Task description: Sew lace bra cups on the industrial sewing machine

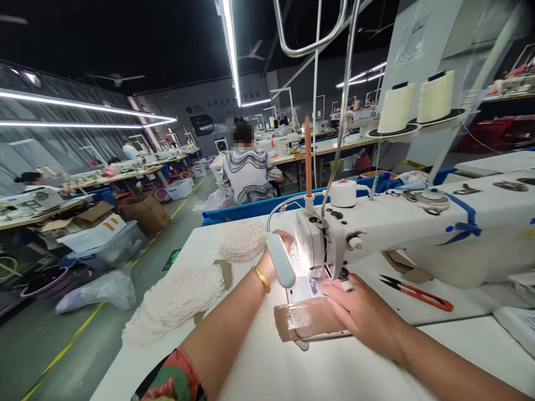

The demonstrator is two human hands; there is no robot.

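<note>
A white sewing machine (418,228) stands on the white table (334,373), its lamp (281,260) lit over the needle area. A brown piece (307,318) with a shiny patch lies under the machine head. My right hand (361,312) lies on this piece, fingers stretched toward the needle. My left hand (281,248) reaches behind the lamp at the far side of the needle; its fingers are mostly hidden. A gold bracelet (261,278) circles that wrist.
Cream mesh pieces lie at the table's left (175,301) and further back (243,242). Red-handled snips (422,294) lie right of the machine. Two thread cones (418,100) stand above. A person in a striped top (249,172) sits ahead; boxes and bins line the left aisle.
</note>
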